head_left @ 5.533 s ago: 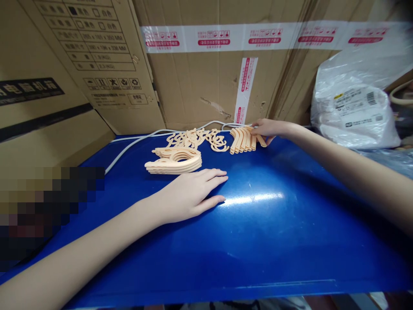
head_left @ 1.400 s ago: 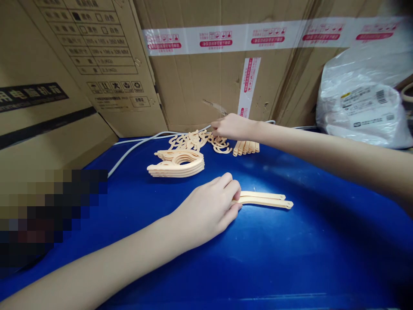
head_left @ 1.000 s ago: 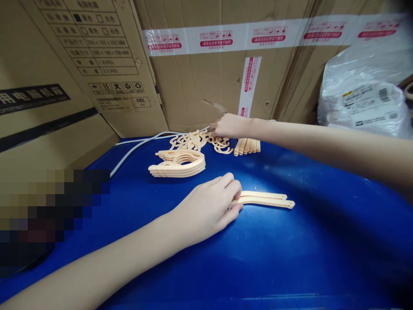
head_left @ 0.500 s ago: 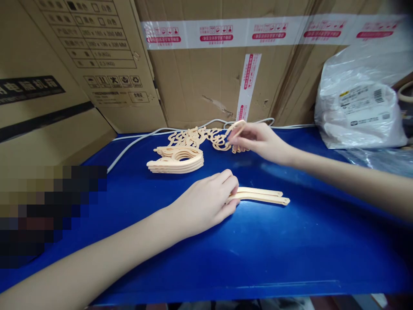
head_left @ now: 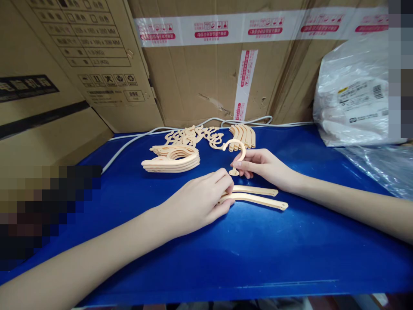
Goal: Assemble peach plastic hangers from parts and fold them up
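My left hand (head_left: 200,203) pinches the near ends of two peach plastic hanger arms (head_left: 258,197) that lie side by side on the blue table (head_left: 258,249). Just above them, my right hand (head_left: 263,165) holds a peach plastic hook (head_left: 237,151) upright, its foot close to my left fingertips. Behind lie a stack of curved hanger pieces (head_left: 172,158), a heap of loose hooks (head_left: 193,137) and a row of several hanger arms (head_left: 243,135).
Cardboard boxes (head_left: 206,69) wall in the back and left of the table. A white cable (head_left: 135,140) runs along the back edge. A white plastic bag with a barcode label (head_left: 355,99) sits at the right, with clear plastic film (head_left: 380,165) in front of it.
My right hand picked a hook out of the heap at the back and brought it forward to the hanger arms. My left hand stayed on the arms' ends.
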`<act>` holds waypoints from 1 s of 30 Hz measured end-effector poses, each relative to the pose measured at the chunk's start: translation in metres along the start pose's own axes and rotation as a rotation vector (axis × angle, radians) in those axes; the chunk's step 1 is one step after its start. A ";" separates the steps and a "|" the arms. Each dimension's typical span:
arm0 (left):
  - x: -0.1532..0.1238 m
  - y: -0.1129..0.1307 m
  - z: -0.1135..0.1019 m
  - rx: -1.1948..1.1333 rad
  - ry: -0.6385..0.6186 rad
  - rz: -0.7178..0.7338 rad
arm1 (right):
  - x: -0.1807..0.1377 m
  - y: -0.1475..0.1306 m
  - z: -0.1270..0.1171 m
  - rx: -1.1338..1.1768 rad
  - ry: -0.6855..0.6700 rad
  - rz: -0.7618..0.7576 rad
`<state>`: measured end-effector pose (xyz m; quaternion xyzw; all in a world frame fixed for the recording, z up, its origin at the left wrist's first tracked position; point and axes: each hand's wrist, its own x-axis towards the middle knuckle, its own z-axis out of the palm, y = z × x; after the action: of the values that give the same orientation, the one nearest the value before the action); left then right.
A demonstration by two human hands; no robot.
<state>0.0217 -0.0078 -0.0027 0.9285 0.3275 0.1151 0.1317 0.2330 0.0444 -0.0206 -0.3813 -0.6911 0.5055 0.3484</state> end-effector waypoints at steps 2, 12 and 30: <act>0.000 0.000 0.000 0.024 0.002 0.017 | -0.001 0.000 0.000 -0.001 -0.009 -0.004; 0.000 0.001 0.006 0.200 0.044 0.139 | -0.001 -0.001 0.000 -0.009 -0.031 -0.011; 0.009 -0.009 -0.013 -1.280 0.365 -0.359 | -0.002 0.000 -0.002 -0.015 -0.047 0.012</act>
<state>0.0193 0.0064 0.0077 0.5654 0.3606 0.4169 0.6136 0.2352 0.0436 -0.0206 -0.3760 -0.7007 0.5111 0.3262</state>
